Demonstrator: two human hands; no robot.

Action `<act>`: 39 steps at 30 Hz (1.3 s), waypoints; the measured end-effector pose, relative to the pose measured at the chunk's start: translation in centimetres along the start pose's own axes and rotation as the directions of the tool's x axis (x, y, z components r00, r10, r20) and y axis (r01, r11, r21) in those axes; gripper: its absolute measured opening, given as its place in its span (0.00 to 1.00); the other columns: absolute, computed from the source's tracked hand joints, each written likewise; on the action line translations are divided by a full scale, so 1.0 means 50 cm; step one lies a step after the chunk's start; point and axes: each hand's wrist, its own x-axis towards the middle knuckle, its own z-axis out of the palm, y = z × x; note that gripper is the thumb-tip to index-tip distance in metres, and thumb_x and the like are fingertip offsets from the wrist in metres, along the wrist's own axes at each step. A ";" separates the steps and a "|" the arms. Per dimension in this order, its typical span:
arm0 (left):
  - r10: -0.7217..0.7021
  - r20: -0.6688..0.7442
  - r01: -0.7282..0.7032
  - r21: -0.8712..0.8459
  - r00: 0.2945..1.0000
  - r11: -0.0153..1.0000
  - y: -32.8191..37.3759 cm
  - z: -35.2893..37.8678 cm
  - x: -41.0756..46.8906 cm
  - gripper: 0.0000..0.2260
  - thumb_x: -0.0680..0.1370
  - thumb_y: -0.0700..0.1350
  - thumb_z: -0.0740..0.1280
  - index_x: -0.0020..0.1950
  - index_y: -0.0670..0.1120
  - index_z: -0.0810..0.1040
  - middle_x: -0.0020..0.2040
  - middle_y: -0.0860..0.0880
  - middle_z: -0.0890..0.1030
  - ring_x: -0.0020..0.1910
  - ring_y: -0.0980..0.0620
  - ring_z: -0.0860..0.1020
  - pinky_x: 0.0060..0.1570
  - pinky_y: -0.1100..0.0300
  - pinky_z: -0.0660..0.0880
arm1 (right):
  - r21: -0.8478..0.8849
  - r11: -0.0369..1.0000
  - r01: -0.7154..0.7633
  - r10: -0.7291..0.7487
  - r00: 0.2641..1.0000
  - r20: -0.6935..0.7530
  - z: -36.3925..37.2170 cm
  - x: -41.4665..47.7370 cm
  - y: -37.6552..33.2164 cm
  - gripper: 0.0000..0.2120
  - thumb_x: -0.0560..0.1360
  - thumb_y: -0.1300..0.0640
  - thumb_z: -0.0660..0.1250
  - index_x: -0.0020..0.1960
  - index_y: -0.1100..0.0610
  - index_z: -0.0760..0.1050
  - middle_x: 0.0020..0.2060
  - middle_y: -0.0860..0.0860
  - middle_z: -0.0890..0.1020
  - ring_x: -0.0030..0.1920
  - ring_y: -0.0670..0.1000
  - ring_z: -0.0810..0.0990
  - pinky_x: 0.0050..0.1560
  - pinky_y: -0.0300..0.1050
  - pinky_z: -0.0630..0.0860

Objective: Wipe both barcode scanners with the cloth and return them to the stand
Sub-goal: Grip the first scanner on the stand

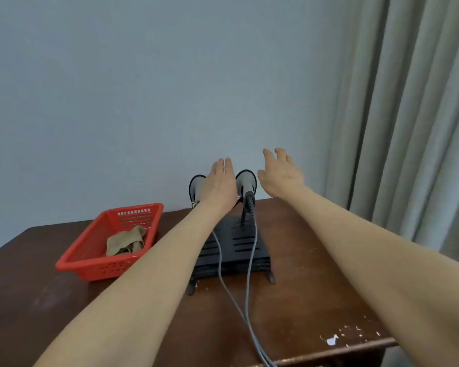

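Head view: a dark wooden table [302,300], chipped at its near edge, carries two grey cables [251,260] to a black slotted stand [239,250]. A crumpled tan cloth [125,242] lies in a red perforated basket [90,250] at left. The left scanner [196,185] and right scanner [247,181] sit upright at the stand's far end. The left hand [220,186] and right hand [281,176] reach over them, fingers straight, holding nothing. Behind are a grey wall [143,88] and a pleated curtain [408,102].

Left hand [221,185] covers most of left scanner [196,187], so its seat on the stand [236,263] is hidden. Both cables [246,300] are cut off at 6 o'clock. Cloth [125,241] folds too blurred to tell.
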 end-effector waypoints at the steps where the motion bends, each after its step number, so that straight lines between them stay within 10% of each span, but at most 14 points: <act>1: 0.005 0.019 -0.006 0.029 1.000 1.000 0.004 0.003 -0.003 0.30 0.79 0.36 0.58 0.77 0.38 0.46 0.78 0.40 0.52 0.77 0.46 0.52 0.67 0.55 0.62 | -0.019 1.000 -0.005 0.005 1.000 0.011 -0.003 -0.005 0.000 0.25 0.79 0.54 0.54 0.75 0.55 0.53 0.74 0.57 0.55 0.72 0.59 0.58 0.63 0.54 0.65; 12: -0.070 0.172 0.086 -0.092 0.983 0.992 0.021 0.093 0.008 0.26 0.75 0.30 0.60 0.72 0.36 0.56 0.67 0.40 0.66 0.64 0.43 0.69 0.49 0.55 0.70 | 0.010 1.000 -0.015 0.014 0.998 0.063 0.029 0.024 0.034 0.23 0.80 0.52 0.54 0.72 0.59 0.58 0.70 0.58 0.63 0.69 0.59 0.61 0.62 0.53 0.66; 28: -0.255 0.370 0.376 -0.306 0.893 0.875 -0.005 0.203 0.041 0.27 0.74 0.44 0.72 0.66 0.36 0.63 0.65 0.38 0.71 0.64 0.39 0.71 0.56 0.49 0.71 | 0.272 0.939 -0.212 0.109 0.931 0.347 0.138 0.086 0.006 0.27 0.77 0.43 0.56 0.66 0.63 0.65 0.60 0.60 0.75 0.57 0.59 0.74 0.48 0.46 0.67; 33: -0.269 0.383 0.401 -0.324 0.884 0.857 -0.007 0.227 0.047 0.24 0.73 0.45 0.71 0.63 0.37 0.65 0.63 0.39 0.72 0.61 0.40 0.72 0.49 0.52 0.70 | 0.341 0.910 -0.237 0.105 0.925 0.365 0.139 0.098 0.002 0.10 0.75 0.52 0.60 0.40 0.58 0.68 0.48 0.60 0.80 0.41 0.59 0.79 0.44 0.50 0.78; 39: -0.269 0.348 0.397 -0.377 0.898 0.837 -0.008 0.252 0.054 0.17 0.75 0.45 0.68 0.58 0.38 0.69 0.57 0.39 0.77 0.55 0.40 0.76 0.43 0.53 0.71 | 0.388 0.883 -0.266 0.099 0.912 0.399 0.142 0.107 -0.002 0.08 0.72 0.54 0.62 0.38 0.57 0.69 0.39 0.56 0.80 0.37 0.57 0.82 0.35 0.46 0.81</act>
